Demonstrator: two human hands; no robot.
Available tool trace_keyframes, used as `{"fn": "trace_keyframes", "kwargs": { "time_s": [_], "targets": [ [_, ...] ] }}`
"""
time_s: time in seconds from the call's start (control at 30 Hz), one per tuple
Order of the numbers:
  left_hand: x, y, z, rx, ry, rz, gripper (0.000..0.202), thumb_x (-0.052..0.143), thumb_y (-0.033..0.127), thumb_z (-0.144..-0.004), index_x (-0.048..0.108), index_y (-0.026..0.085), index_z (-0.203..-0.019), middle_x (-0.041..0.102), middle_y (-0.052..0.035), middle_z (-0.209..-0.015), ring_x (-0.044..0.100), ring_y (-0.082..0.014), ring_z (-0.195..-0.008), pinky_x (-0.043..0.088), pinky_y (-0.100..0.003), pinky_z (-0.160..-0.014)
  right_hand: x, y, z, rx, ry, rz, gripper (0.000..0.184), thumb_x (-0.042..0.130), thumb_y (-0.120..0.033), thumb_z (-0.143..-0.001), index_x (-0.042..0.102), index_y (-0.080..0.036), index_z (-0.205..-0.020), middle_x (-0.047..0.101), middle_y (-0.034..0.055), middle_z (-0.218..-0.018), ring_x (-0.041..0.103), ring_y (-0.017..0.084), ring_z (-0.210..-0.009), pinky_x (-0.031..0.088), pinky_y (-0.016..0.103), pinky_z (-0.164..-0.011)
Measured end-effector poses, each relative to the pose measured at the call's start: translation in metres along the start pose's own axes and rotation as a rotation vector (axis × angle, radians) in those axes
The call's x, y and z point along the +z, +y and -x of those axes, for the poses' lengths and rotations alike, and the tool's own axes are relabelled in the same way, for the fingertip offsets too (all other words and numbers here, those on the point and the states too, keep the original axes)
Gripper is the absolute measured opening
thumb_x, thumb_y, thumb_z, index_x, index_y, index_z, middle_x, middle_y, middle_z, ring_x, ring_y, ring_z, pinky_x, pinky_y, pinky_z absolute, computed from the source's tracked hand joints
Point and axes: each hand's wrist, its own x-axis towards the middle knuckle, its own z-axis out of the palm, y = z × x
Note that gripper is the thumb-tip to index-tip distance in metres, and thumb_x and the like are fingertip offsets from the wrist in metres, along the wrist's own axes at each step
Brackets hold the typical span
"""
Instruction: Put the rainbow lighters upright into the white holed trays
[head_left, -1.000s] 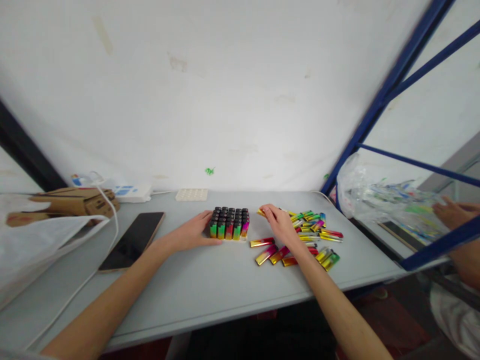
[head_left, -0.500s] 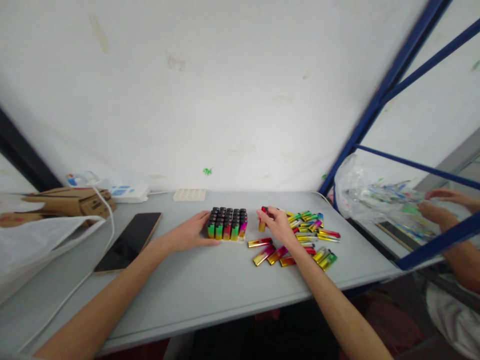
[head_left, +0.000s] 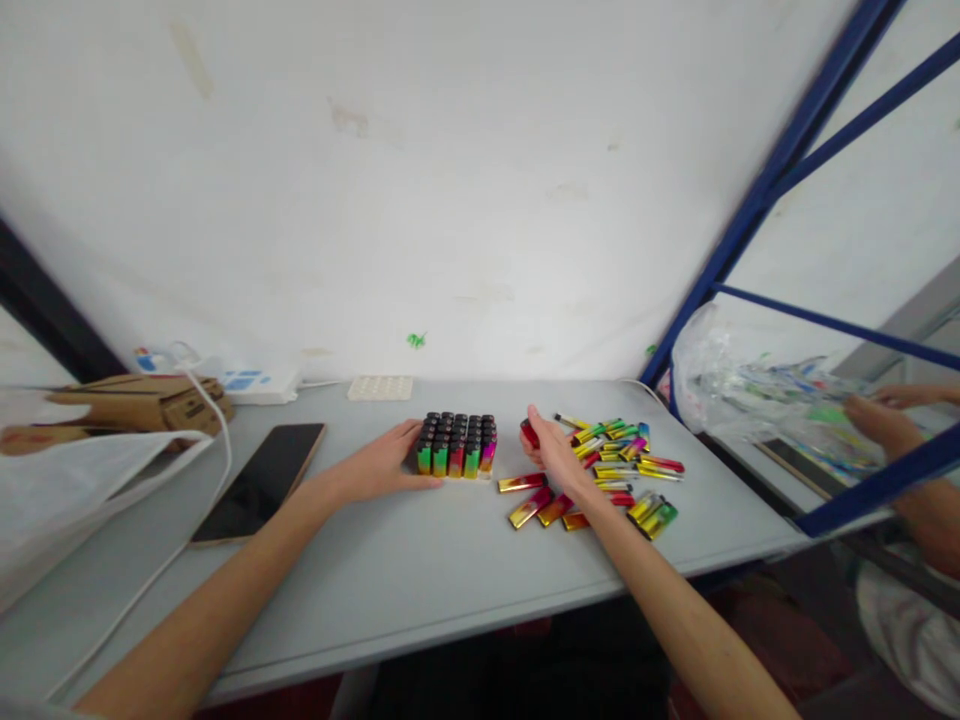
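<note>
A block of upright colourful lighters with black tops (head_left: 457, 443) stands on the grey table (head_left: 420, 560). My left hand (head_left: 384, 462) lies against the block's left side, fingers stretched along it. My right hand (head_left: 553, 451) is closed on a red lighter (head_left: 529, 433), held just right of the block. Several loose lighters (head_left: 615, 470) lie scattered to the right of that hand, some under my wrist.
A dark phone (head_left: 259, 480) lies at the left, with a white cable (head_left: 150, 570), a cardboard box (head_left: 135, 400), a white bag (head_left: 67, 490) and a power strip (head_left: 251, 383). A white tray (head_left: 381, 388) sits by the wall. Another person's hands (head_left: 881, 420) work beyond the blue frame (head_left: 757, 200) at right.
My right hand picked a lighter out of the loose pile, stood it up and drew it toward the block. My left hand stayed against the block.
</note>
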Motion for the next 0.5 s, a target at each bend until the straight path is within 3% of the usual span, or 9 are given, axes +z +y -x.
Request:
{"fn": "trace_keyframes", "kwargs": {
  "time_s": [0.23,0.3,0.5],
  "targets": [
    [-0.0006,-0.0004,-0.0003,-0.016,-0.014,0.004,0.09,0.091,0.068,-0.086,0.066,0.023,-0.16,0.069,-0.0149,-0.165,0.065,-0.0429,-0.153,0.046,-0.052,-0.138,0.0005,-0.0004,-0.0009,0.101,0.019,0.02,0.058,0.042,-0.064,-0.105,0.038,-0.03,-0.058,0.028,-0.0052,-0.052,0.025,0.015,-0.051,0.023,0.032,-0.051],
    [-0.0007,-0.0007,-0.0002,-0.021,-0.018,-0.003,0.092,0.09,0.069,-0.086,0.065,0.022,-0.161,0.068,-0.0151,-0.167,0.064,-0.0423,-0.154,0.045,-0.051,-0.138,0.0004,0.0,-0.0017,0.091,0.042,0.025,0.06,0.04,-0.067,-0.106,0.039,-0.03,-0.058,0.03,-0.0046,-0.052,0.028,0.015,-0.051,0.025,0.032,-0.051],
    [-0.0008,-0.0005,-0.0002,-0.017,-0.013,-0.001,0.09,0.092,0.063,-0.087,0.064,0.023,-0.162,0.067,-0.0154,-0.167,0.064,-0.0419,-0.154,0.044,-0.053,-0.139,-0.0031,0.0035,-0.004,-0.044,0.062,0.072,0.081,0.03,-0.098,-0.103,0.052,-0.028,-0.071,0.039,-0.0046,-0.056,0.038,0.016,-0.053,0.032,0.032,-0.051]
  ]
}}
